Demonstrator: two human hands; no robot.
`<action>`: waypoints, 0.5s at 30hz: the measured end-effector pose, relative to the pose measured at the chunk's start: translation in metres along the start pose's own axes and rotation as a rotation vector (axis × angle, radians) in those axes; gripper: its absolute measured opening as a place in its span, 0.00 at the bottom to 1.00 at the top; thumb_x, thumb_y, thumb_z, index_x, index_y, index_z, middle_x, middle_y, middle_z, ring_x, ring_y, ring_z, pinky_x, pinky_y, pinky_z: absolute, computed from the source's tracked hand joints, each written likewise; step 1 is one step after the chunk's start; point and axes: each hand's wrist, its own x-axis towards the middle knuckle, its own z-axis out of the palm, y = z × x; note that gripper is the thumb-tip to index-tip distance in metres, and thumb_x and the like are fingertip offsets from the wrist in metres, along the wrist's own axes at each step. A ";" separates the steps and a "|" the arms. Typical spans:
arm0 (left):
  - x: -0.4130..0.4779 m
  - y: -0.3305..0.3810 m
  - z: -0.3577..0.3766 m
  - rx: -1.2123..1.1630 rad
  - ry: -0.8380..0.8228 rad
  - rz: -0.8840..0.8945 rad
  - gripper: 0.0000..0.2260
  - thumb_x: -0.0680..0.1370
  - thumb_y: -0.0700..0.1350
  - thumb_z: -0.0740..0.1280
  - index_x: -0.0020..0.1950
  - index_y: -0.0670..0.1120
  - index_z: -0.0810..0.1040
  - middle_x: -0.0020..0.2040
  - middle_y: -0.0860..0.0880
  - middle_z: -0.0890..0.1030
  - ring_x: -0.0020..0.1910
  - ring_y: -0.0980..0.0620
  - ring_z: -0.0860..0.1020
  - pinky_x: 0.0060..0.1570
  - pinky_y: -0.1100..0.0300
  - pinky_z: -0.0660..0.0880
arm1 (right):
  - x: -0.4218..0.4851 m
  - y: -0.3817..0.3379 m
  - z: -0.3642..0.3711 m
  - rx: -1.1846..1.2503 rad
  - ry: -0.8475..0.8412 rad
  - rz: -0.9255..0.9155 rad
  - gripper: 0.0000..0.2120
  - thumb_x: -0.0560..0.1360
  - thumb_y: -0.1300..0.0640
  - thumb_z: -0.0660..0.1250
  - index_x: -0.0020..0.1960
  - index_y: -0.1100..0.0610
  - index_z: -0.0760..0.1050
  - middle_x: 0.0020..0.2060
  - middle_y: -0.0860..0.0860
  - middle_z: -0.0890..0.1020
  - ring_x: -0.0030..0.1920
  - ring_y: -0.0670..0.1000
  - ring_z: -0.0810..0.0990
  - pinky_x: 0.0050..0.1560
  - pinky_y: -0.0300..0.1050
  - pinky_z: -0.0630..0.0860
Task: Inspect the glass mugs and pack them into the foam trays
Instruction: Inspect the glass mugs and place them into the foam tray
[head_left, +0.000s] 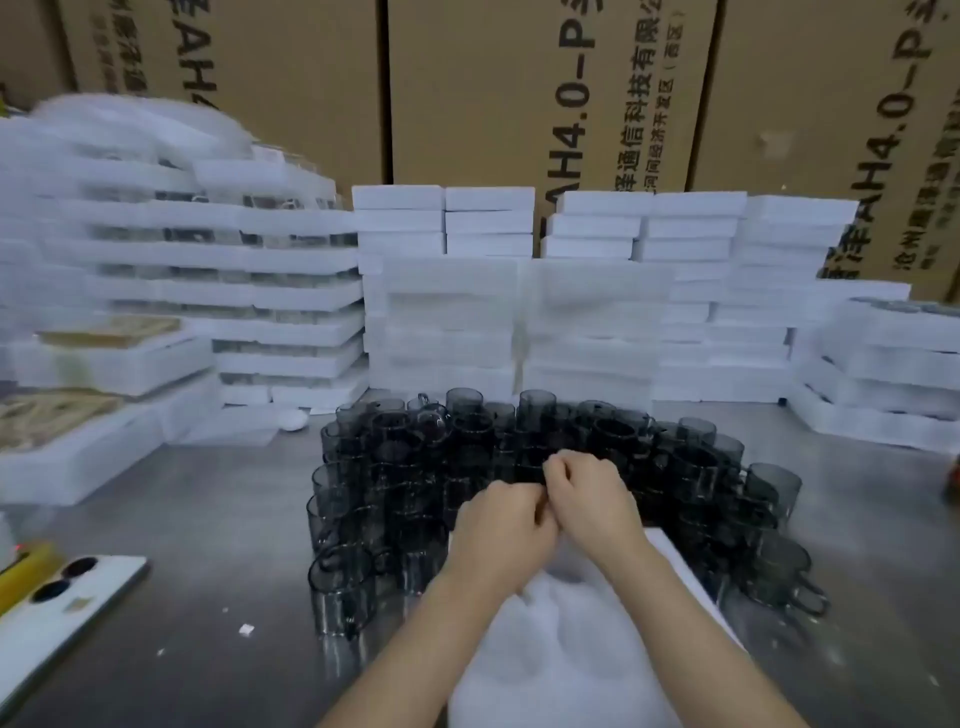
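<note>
Your left hand (498, 530) and right hand (587, 499) meet, fingers curled, over the foam tray (545, 649) beside the smoked glass mugs (415, 452); can't tell what either grip pinches.

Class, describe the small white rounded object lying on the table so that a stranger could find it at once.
Start at the cluster of dark glass mugs on the steel table. Look past its far left corner, at the foot of the stacked foam trays. The white lump there is rounded, whereas the trays are flat and square-edged.

cardboard boxes (545, 93) | print "AH4.0-P" (sideways) | Chinese "通信科技有限公", partly cut off
</note>
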 end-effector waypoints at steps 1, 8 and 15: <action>0.002 -0.002 0.004 0.021 -0.003 0.025 0.12 0.76 0.46 0.57 0.32 0.49 0.70 0.28 0.51 0.74 0.29 0.48 0.73 0.29 0.57 0.67 | 0.002 0.002 0.001 -0.021 -0.010 -0.014 0.17 0.76 0.52 0.55 0.29 0.55 0.64 0.26 0.49 0.72 0.29 0.49 0.68 0.29 0.43 0.61; 0.002 -0.006 0.008 0.123 -0.003 0.032 0.11 0.75 0.44 0.59 0.33 0.46 0.69 0.26 0.52 0.68 0.25 0.55 0.65 0.26 0.59 0.59 | 0.005 0.006 0.010 -0.073 -0.047 0.012 0.17 0.75 0.52 0.57 0.28 0.55 0.64 0.26 0.50 0.72 0.29 0.51 0.69 0.29 0.43 0.61; 0.006 -0.002 0.009 0.111 0.008 0.046 0.09 0.75 0.43 0.60 0.34 0.46 0.69 0.28 0.52 0.67 0.28 0.49 0.67 0.30 0.57 0.61 | 0.006 0.005 0.008 -0.053 -0.003 0.029 0.18 0.74 0.53 0.58 0.28 0.56 0.64 0.25 0.50 0.72 0.30 0.52 0.69 0.29 0.43 0.60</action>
